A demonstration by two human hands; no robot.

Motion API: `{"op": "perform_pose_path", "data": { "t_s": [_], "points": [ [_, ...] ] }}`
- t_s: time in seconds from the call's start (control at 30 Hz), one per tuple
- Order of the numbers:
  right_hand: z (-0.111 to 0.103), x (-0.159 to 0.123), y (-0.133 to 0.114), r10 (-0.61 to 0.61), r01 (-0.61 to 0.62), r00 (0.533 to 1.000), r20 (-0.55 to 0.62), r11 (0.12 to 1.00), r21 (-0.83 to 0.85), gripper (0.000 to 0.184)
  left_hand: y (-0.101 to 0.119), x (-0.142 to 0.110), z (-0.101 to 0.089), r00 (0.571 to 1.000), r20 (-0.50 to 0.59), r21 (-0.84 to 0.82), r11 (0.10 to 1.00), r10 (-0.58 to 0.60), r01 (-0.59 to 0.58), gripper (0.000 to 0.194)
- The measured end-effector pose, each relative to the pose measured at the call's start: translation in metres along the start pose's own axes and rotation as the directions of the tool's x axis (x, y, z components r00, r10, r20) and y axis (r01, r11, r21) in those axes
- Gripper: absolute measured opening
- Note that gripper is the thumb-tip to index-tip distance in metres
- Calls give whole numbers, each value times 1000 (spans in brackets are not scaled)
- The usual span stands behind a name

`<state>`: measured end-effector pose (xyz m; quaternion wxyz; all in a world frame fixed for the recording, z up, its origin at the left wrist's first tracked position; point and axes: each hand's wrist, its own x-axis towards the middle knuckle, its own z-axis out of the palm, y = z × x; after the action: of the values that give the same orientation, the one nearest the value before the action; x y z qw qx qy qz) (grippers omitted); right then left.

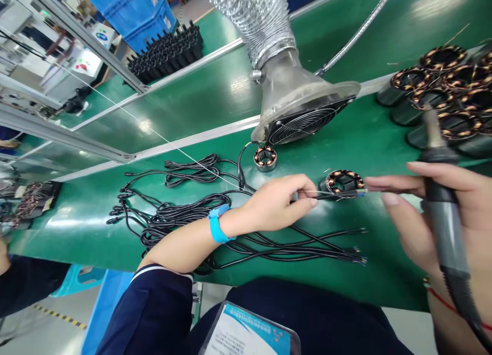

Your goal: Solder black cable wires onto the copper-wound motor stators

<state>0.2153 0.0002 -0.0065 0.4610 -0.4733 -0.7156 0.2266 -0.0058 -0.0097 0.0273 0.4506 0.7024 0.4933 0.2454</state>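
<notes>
My left hand (pixel 282 201), with a blue wrist strap (pixel 218 224), pinches a black cable (pixel 326 196) and the thin solder wire (pixel 169 142) that runs in from the upper left. The cable's stripped coloured ends (pixel 361 192) point toward my right hand (pixel 442 216). That hand grips a soldering iron (pixel 448 227), its tip upward, while thumb and forefinger reach out by the cable ends; whether they touch them I cannot tell. Just behind the cable stands a stator with copper windings (pixel 345 183). A smaller wound stator (pixel 265 158) sits farther back with a cable beside it.
A fume extraction hood (pixel 307 109) on a silver duct hangs low over the green bench (pixel 192 252). Bundled black cables (pixel 169 216) lie left and under my left forearm. Several stators (pixel 434 93) crowd the right. Black parts (pixel 169 52) and blue crates (pixel 130 11) stand behind. A person's sleeve (pixel 31 283) shows at left.
</notes>
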Motion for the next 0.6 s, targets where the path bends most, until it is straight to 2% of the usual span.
{"op": "perform_pose_path", "data": {
  "t_s": [0.07, 0.13, 0.27, 0.4, 0.6],
  "points": [
    [4, -1, -10, 8, -12, 998, 58, 998, 69, 42, -2, 1, -3, 999, 2, -186, 981, -47, 46, 15],
    [8, -2, -19, 57, -69, 996, 71, 980, 184, 41, -4, 1, -4, 995, 32, -263, 959, -96, 101, 17],
    [16, -2, -28, 175, -188, 982, 69, 922, 337, 40, -6, 0, -3, 988, 63, -233, 961, -138, 149, 18],
    [18, -2, -33, 231, -233, 971, 60, 868, 439, 40, -8, 1, -2, 983, 58, -241, 954, -172, 181, 19],
    [19, -2, -33, 257, -267, 963, 85, 845, 464, 36, -10, 2, -2, 978, 116, -221, 956, -173, 195, 20]
  ]
}}
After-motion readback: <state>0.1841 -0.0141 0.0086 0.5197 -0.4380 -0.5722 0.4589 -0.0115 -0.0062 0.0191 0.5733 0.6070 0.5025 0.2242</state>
